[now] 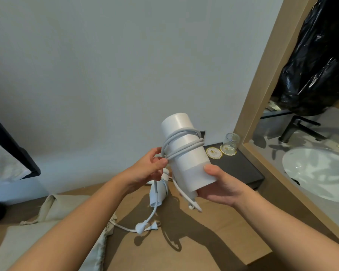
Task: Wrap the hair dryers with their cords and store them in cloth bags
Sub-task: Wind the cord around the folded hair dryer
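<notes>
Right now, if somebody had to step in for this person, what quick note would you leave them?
Right hand: grips the lower end of the white hair dryer, held above the wooden counter.
Left hand: pinches the cord beside the barrel.
Done: a few turns of cord are wound round the barrel.
Loose cord hangs below the hands; a plug lies on the counter.
A second hair dryer lies on the counter, unbagged.
The cloth bags lie to the left.
Left: finish winding, bag this dryer, then deal with the second.
</notes>
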Available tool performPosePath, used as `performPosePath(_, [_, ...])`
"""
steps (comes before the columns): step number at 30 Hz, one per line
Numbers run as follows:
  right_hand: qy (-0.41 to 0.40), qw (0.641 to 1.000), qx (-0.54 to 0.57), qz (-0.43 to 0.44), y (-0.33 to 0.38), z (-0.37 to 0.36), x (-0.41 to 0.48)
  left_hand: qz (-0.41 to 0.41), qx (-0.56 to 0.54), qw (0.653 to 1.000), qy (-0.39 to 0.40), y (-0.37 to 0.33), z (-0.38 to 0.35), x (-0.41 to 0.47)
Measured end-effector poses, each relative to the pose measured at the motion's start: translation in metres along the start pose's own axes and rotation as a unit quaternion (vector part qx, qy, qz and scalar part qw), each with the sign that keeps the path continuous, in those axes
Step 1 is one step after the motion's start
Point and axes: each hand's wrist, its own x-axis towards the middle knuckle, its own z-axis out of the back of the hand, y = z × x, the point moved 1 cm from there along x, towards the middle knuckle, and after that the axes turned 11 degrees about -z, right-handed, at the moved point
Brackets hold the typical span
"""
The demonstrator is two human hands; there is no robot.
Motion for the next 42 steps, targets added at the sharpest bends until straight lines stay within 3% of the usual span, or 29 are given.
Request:
performPosePath(3, [0.042,0.999,0.002,-0.021,0.002,-0.001,-0.001,-0.016,0.044,0.997,0.055,-0.003,-0.001,0.004])
performPosePath(8, [0.064,0.996,-0.038,-0.039,0.013,0.001,-0.004,-0.043,0.076,0.996,-0.008,-0.005,-0.009,0.004])
performPosePath(12, [-0.046,0.991,-0.123,-0.019,0.023,0.009,-0.009,-0.028,0.095,0.992,-0.074,-0.007,-0.009,0.001])
performPosePath(19, [-0.151,0.971,-0.187,0.010,0.021,0.017,-0.009,0.023,0.146,0.978,-0.149,0.002,-0.014,0.002])
performPosePath(24, [-0.348,0.866,-0.356,0.051,0.015,-0.005,0.010,0.030,0.175,0.961,-0.212,0.003,-0.031,0.004])
performPosePath(26, [-0.395,0.854,-0.330,0.077,0.013,-0.002,0.013,0.012,0.221,0.958,-0.185,0.000,-0.032,0.003])
performPosePath(33, [-0.359,0.923,-0.111,0.084,0.013,0.010,0.005,-0.099,0.138,0.978,-0.121,-0.005,-0.024,-0.005])
performPosePath(36, [-0.317,0.943,-0.012,0.100,0.012,0.006,0.005,-0.094,0.117,0.982,-0.114,0.002,-0.023,-0.008])
performPosePath(42, [-0.183,0.969,0.127,0.107,0.010,-0.006,0.007,-0.058,-0.058,0.992,-0.092,0.006,-0.024,-0.004])
